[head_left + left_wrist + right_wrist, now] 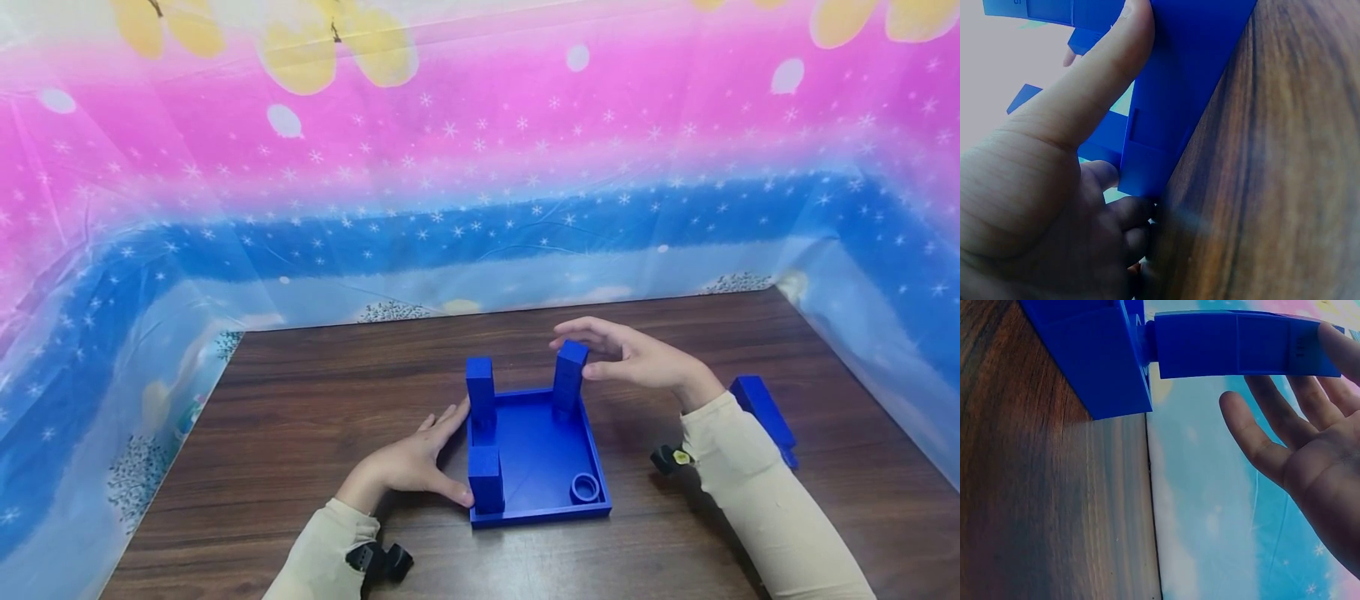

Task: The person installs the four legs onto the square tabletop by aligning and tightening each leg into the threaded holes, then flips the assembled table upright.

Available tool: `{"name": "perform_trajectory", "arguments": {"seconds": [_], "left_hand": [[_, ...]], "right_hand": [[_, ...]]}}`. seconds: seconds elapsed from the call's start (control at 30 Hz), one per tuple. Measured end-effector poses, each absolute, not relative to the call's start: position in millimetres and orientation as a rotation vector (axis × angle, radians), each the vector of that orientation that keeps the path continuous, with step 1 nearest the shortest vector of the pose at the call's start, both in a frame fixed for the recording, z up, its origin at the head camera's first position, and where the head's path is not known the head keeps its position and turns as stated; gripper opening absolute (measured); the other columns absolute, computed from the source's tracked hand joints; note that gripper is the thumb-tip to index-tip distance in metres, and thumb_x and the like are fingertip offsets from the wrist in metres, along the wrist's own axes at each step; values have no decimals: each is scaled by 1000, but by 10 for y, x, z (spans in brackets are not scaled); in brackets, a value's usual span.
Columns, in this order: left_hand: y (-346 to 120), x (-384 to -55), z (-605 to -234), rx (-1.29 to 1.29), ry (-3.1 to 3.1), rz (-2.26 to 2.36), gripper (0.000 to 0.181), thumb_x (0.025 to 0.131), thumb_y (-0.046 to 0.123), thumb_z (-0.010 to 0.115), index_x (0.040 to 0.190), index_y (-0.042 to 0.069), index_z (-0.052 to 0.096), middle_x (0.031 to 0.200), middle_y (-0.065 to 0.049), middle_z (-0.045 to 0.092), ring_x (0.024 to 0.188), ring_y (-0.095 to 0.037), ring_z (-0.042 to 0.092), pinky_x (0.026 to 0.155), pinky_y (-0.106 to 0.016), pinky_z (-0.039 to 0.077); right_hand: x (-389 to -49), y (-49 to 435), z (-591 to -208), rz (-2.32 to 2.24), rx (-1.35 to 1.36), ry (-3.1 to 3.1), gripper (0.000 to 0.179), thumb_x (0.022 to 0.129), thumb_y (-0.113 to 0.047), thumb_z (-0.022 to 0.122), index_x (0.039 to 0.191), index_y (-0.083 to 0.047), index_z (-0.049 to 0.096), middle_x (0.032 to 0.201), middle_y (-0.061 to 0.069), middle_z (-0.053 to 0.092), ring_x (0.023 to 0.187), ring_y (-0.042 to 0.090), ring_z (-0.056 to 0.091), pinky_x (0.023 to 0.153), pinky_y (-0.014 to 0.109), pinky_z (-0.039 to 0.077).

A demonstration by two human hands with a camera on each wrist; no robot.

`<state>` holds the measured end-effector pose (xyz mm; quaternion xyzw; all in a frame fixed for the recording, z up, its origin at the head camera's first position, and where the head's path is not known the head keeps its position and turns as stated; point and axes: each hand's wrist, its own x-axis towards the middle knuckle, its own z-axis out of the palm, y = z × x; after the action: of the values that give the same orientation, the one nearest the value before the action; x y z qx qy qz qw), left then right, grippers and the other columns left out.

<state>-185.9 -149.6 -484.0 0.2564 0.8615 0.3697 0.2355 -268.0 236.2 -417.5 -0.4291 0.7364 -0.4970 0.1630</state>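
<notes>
A shallow blue tray point(534, 458) lies on the table with its rim up. Square blue posts stand at three corners: a near left post point(487, 482), a far left post point(481, 387) and a far right post point(572, 375), which leans slightly. A round blue socket point(585, 488) shows at the near right corner. My left hand point(408, 460) rests along the tray's left side, fingers extended, thumb by the near left post. My right hand point(648, 357) loosely holds the top of the far right post between thumb and fingers; its index finger is apart from the post in the right wrist view.
Another blue post point(763, 408) lies on the table point(315, 400) to the right, partly hidden by the right sleeve point(757, 475). A patterned cloth point(480, 192) hangs along the back and sides of the table.
</notes>
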Motion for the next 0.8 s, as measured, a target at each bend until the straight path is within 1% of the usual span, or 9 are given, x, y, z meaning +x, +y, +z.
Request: {"name": "perform_trajectory", "arguments": {"seconds": [0.07, 0.13, 0.2, 0.3, 0.4, 0.53, 0.67, 0.8], "left_hand": [[-1494, -1852, -4823, 710, 2362, 1013, 142, 72, 63, 91, 171, 17, 1, 177, -12, 3, 160, -40, -7, 127, -61, -2], [-1489, -1838, -4790, 717, 2353, 1028, 141, 73, 60, 92, 171, 16, 2, 176, -16, 4, 159, -45, -7, 126, -64, -2], [-1487, -1830, -4760, 726, 2346, 1030, 140, 74, 56, 93, 171, 15, 1, 176, -19, 4, 158, -49, -7, 125, -67, -1], [-1481, -1820, -4725, 726, 2331, 1044, 139, 75, 52, 94, 171, 14, 1, 175, -22, 5, 158, -51, -7, 124, -68, -1], [-1485, -1827, -4747, 728, 2336, 1033, 139, 75, 54, 93, 171, 14, 1, 175, -21, 5, 158, -49, -7, 125, -67, -2], [-1495, -1846, -4814, 715, 2351, 1018, 140, 73, 59, 92, 171, 16, 1, 176, -16, 3, 159, -44, -8, 126, -64, -2], [-1502, -1854, -4845, 726, 2352, 1038, 141, 72, 61, 92, 172, 18, 2, 176, -15, 4, 160, -43, -8, 126, -64, -3], [-1502, -1856, -4854, 733, 2351, 1049, 142, 71, 62, 92, 172, 19, 2, 176, -14, 4, 160, -42, -8, 126, -63, -3]], "right_hand": [[-2686, 2359, -4184, -1427, -1233, 2085, 58, 104, 0, 61, 157, -2, 38, 153, 20, 53, 145, 26, 48, 117, 43, 42], [-2690, 2357, -4192, -1432, -1241, 2075, 57, 105, 0, 61, 157, -3, 39, 152, 21, 54, 144, 27, 49, 116, 42, 43], [-2693, 2355, -4197, -1431, -1244, 2073, 56, 105, 0, 60, 157, -3, 39, 152, 20, 54, 143, 27, 50, 115, 42, 44], [-2694, 2356, -4202, -1429, -1242, 2075, 56, 105, -1, 60, 157, -1, 38, 151, 15, 56, 141, 25, 53, 114, 41, 45], [-2694, 2358, -4204, -1428, -1228, 2081, 57, 106, -1, 60, 157, 2, 36, 151, 14, 56, 139, 23, 55, 113, 39, 46], [-2688, 2365, -4212, -1433, -1178, 2091, 59, 105, -2, 61, 157, 4, 35, 151, 16, 55, 135, 22, 57, 111, 36, 48], [-2676, 2373, -4212, -1416, -1131, 2132, 60, 105, -5, 63, 158, 2, 36, 153, 17, 53, 135, 23, 57, 109, 34, 49], [-2665, 2371, -4201, -1389, -1103, 2165, 59, 105, -7, 63, 158, -1, 38, 157, 17, 49, 138, 28, 53, 108, 37, 50]]}}
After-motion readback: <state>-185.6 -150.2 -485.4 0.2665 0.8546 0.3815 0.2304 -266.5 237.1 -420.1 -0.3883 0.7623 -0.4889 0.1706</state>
